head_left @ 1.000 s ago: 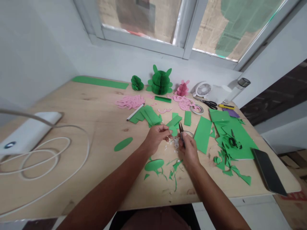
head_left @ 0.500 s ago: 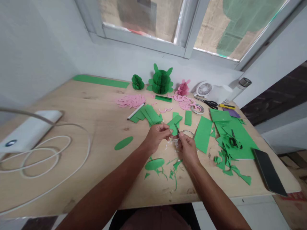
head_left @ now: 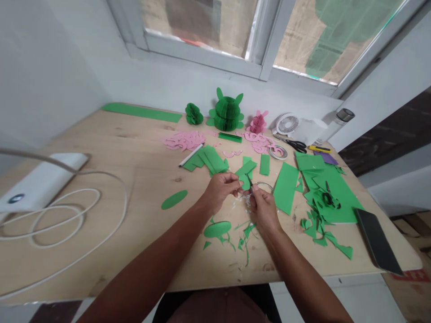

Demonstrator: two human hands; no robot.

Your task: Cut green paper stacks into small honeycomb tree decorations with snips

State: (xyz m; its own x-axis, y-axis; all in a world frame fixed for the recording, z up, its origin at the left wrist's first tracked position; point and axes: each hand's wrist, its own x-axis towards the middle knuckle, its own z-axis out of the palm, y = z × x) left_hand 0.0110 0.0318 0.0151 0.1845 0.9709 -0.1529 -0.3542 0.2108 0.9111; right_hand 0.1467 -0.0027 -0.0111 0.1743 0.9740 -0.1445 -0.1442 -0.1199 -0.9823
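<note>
My left hand [head_left: 226,186] is closed in a pinch above the middle of the table; whatever lies between its fingertips is too small to make out. Close on its right, my right hand [head_left: 264,202] grips a slim dark pointed tool [head_left: 248,178], whose tip points up and away over green paper pieces [head_left: 245,169]. Small white scraps [head_left: 248,202] lie below the fingers. Partly behind the right hand is a thin tape ring [head_left: 265,185]. Nearer to me lie a green paper oval [head_left: 217,229] and thin green offcuts [head_left: 247,233]; another green oval [head_left: 174,199] rests further left.
Green [head_left: 226,114] and pink [head_left: 258,122] honeycomb paper figures stand at the back. Pink scraps [head_left: 185,140], a tape roll [head_left: 277,152], scissors [head_left: 296,145] and a yellow cutter [head_left: 319,149] lie nearer. A phone [head_left: 377,240] sits right; a white device [head_left: 43,179] with cable, left.
Both hands and the dark tool keep nearly the same place. The whole view has shifted very slightly; nothing on the table has visibly moved.
</note>
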